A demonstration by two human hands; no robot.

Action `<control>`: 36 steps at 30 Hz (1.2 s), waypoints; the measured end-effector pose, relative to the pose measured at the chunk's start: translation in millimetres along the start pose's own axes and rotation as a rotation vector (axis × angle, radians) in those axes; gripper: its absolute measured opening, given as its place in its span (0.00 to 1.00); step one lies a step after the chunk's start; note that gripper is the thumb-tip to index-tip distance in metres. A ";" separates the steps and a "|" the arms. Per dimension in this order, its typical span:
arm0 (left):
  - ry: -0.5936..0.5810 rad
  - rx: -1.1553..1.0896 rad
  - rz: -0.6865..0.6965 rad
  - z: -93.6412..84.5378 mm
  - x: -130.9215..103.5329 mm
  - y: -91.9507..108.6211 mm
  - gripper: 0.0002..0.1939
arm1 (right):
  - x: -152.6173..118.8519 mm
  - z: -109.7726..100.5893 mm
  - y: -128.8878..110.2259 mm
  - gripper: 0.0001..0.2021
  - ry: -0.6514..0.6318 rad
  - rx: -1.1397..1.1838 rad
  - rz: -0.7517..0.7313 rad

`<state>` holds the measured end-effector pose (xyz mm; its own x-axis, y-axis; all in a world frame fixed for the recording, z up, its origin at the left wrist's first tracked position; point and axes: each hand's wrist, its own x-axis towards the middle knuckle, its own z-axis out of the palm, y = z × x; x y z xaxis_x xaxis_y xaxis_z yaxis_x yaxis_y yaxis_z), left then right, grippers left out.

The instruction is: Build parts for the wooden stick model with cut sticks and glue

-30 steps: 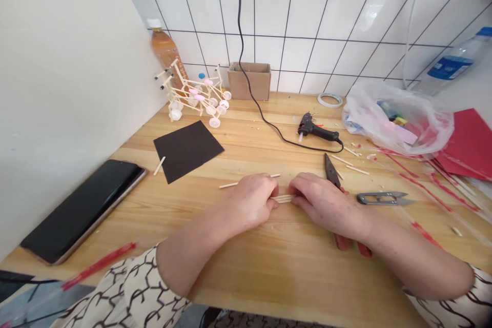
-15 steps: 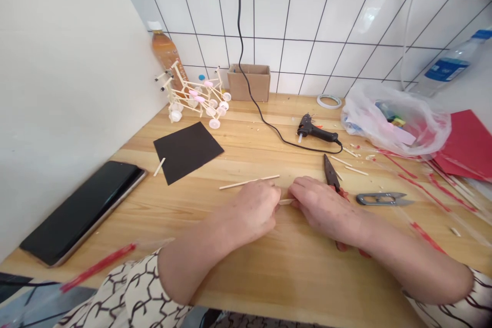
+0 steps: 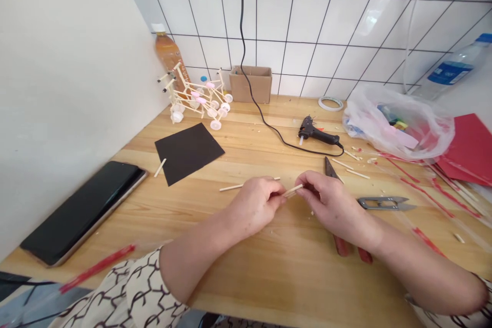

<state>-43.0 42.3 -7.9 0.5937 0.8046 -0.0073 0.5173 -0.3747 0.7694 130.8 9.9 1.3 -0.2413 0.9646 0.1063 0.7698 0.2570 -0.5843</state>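
Short pale wooden sticks span the gap between my two hands, above the middle of the table. My left hand pinches their left end between thumb and fingers. At their right end, the thumb and fingertips of my right hand are closed on them. Behind my left hand lies a longer stick, partly covered by it. Pliers with red handles lie under my right hand and wrist, the dark jaws pointing away. Grey thread snips rest to the right of that hand.
A glue gun, a tape roll and a plastic bag are at the back right. At left are a phone, black card and wheeled stick models. A cardboard box stands against the tiles.
My right hand has lifted and turned, with its fingertips now visible. The sticks between my hands are raised at their right end and show more clearly. The view has shifted slightly.
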 end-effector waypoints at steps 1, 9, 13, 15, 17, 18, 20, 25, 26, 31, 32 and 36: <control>-0.006 -0.032 -0.004 0.5 0.3 -0.5 0.06 | -0.5 0.8 -0.1 0.05 0.011 0.007 0.005; -0.025 -0.183 -0.015 2.3 1.3 -1.7 0.07 | -5.2 2.3 -7.9 0.04 0.114 0.175 0.052; -0.032 -0.369 -0.017 1.3 1.6 -0.4 0.06 | -3.1 2.3 -11.4 0.07 0.115 0.512 0.106; -0.020 -0.441 -0.012 1.3 1.5 0.3 0.06 | -1.1 2.4 -12.0 0.08 0.054 0.638 0.133; -0.019 -0.477 -0.001 2.2 1.2 0.6 0.07 | 0.4 3.1 -11.9 0.07 0.018 0.681 0.151; -0.025 -0.487 0.002 3.0 1.0 0.5 0.07 | 0.7 3.8 -11.6 0.06 0.016 0.677 0.156; -0.037 -0.491 -0.001 5.0 0.6 0.0 0.08 | 0.7 5.5 -11.0 0.07 0.038 0.637 0.154; -0.004 -0.388 0.019 9.1 1.2 -1.8 0.06 | -2.4 8.2 -10.6 0.08 0.105 0.431 0.100; 0.010 -0.356 0.030 9.4 1.5 -2.1 0.06 | -3.2 8.2 -10.8 0.08 0.117 0.372 0.072; 0.018 -0.171 0.026 8.1 2.3 -3.4 0.05 | -6.1 8.4 -9.9 0.07 0.083 0.081 -0.162; 0.011 -0.154 0.017 7.7 2.3 -3.8 0.04 | -6.1 8.9 -9.1 0.07 0.061 0.039 -0.197; -0.014 -0.139 0.006 6.2 2.7 -5.4 0.04 | -5.4 10.8 -5.5 0.08 0.002 -0.047 -0.251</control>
<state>-40.4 43.7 -16.0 0.6056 0.7957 -0.0105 0.4240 -0.3115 0.8504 121.5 2.6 -4.7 -0.4271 0.8704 0.2449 0.7128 0.4907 -0.5011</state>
